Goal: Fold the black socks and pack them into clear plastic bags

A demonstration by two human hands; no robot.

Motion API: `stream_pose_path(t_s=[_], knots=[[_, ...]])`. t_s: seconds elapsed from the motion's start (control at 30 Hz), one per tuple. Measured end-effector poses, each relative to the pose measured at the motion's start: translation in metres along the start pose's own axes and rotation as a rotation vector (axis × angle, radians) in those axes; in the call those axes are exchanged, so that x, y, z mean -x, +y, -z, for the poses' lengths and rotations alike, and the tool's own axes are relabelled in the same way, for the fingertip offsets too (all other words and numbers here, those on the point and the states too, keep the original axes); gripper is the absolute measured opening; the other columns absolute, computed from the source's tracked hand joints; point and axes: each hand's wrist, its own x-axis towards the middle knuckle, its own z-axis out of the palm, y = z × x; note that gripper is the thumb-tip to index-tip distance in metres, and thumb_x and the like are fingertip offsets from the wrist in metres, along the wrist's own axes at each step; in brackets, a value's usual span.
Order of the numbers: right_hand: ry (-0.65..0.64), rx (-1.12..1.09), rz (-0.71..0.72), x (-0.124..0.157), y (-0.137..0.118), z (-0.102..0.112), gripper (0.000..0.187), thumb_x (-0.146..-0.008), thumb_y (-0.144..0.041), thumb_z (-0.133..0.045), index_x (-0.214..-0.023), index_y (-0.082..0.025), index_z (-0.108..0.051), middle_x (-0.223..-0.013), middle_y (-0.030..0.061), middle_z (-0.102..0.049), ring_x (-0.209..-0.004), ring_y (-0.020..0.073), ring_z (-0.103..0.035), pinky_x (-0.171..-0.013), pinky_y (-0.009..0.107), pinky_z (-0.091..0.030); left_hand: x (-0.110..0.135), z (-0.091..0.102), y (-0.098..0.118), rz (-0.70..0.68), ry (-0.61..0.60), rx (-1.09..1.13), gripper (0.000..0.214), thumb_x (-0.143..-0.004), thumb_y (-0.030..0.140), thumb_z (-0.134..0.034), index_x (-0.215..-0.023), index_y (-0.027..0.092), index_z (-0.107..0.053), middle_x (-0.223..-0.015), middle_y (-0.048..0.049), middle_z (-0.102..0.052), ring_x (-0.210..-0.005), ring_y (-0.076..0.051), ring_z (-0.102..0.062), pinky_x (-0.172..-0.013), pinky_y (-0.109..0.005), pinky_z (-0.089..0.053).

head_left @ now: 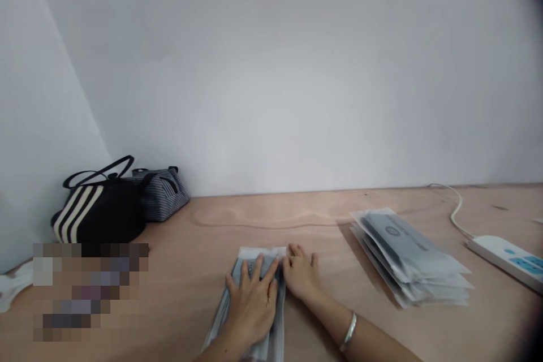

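My left hand [251,305] lies flat with spread fingers on a clear plastic packet [259,254] that has grey contents. The packet lies lengthwise on the wooden table, and my palm hides its middle. My right hand [301,271] rests on the bare wood against the packet's right edge, with its thumb touching the packet. A silver bangle [348,331] circles my right wrist. To the right of my hands sits a loose stack of similar packets [407,254], out of reach of my fingers.
The plywood table [254,209] runs back to a white wall. A white power strip [504,257] with its cable [456,209] lies at the right. A black-and-cream striped bag [99,212] and a navy striped pouch [163,195] stand back left. A pixelated patch [89,291] hides the lower left.
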Motion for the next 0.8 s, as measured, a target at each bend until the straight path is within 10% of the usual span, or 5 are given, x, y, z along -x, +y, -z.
stream_pose_path(t_s=[0.8], knots=[[-0.067, -0.077, 0.136, 0.081, 0.004, -0.013, 0.037, -0.084, -0.025, -0.032, -0.089, -0.023, -0.068, -0.131, 0.0004, -0.043, -0.126, 0.0235, -0.028, -0.104, 0.05, -0.012, 0.001, -0.002, 0.001, 0.018, 0.033, 0.001, 0.046, -0.086, 0.034, -0.026, -0.132, 0.04, -0.028, -0.14, -0.0013, -0.031, -0.123, -0.039, -0.028, -0.09, -0.065, -0.016]])
